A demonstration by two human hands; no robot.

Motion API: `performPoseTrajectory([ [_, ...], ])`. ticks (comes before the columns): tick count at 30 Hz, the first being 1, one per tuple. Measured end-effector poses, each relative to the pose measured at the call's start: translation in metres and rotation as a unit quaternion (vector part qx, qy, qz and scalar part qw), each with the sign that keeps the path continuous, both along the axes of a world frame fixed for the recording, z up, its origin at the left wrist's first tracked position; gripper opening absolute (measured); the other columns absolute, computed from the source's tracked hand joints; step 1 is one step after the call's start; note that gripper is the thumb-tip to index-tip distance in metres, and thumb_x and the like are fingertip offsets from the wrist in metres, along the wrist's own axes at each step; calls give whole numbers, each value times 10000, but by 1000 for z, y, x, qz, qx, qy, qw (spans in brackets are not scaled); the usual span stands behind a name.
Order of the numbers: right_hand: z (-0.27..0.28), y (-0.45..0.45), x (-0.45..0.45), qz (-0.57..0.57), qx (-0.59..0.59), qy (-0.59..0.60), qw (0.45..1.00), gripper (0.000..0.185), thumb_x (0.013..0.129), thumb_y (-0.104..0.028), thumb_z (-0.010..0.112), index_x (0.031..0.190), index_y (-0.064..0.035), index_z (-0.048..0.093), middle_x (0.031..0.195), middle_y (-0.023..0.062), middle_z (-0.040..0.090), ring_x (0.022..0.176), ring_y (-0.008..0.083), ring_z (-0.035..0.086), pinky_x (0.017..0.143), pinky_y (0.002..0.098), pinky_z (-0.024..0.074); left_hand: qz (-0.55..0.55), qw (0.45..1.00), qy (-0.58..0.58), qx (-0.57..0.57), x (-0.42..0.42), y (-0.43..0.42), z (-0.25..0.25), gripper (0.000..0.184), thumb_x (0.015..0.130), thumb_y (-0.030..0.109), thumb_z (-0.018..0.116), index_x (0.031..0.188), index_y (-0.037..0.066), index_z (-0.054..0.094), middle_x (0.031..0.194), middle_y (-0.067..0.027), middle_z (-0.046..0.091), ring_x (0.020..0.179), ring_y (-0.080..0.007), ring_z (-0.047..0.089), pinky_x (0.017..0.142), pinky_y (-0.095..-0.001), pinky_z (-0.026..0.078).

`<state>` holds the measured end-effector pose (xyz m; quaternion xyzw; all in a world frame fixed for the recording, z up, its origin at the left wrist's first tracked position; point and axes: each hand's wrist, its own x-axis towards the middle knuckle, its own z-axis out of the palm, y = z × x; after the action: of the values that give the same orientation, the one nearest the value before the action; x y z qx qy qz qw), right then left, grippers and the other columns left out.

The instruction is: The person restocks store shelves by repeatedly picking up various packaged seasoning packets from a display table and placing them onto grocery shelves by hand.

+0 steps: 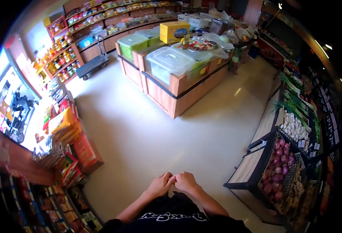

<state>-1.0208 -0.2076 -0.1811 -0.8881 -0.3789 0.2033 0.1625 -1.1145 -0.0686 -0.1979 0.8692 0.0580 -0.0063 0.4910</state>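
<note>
My left hand [160, 185] and my right hand [185, 181] meet in front of my black shirt [174, 215], low in the middle of the head view. The fingers of both are curled in, and the two hands touch at the thumbs and fingertips. Whatever they may pinch between them is hidden or too small to name. Beyond them lies pale, shiny floor [140, 143].
Ahead stands a wooden display island [161, 95] with lidded plastic bins [171, 60] and a yellow box [174, 32]. On the right, a vegetable stand holds red onions [280, 159] and garlic [294, 126]. Stacked bags [62, 124] and a flatbed cart [92, 66] are left.
</note>
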Motion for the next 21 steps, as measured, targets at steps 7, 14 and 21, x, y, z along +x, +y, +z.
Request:
performPoseTrajectory([
  [7,-6,-9,173,-146,137,29,979,149,810,-180,585,856,-59,659,794,182,662,770,398,627,674,474,494,-297,934,-43,193,223,31,7,351,988,349,380,1112,89,581,1035,-148,601,986,-340,580,862,-444,468],
  [14,-48,-28,398,-160,194,84,964,252,782,-39,639,1030,-12,612,879,160,685,765,269,671,687,343,518,-341,914,-24,220,447,12,-37,332,981,255,368,1187,69,551,1050,-159,603,947,-345,595,838,-445,488],
  [21,8,-15,626,-109,217,43,969,366,733,9,664,1094,-11,603,932,159,678,779,267,665,710,343,526,-230,940,-177,181,646,11,5,247,970,216,427,1081,41,562,976,-175,607,915,-353,598,813,-450,486],
])
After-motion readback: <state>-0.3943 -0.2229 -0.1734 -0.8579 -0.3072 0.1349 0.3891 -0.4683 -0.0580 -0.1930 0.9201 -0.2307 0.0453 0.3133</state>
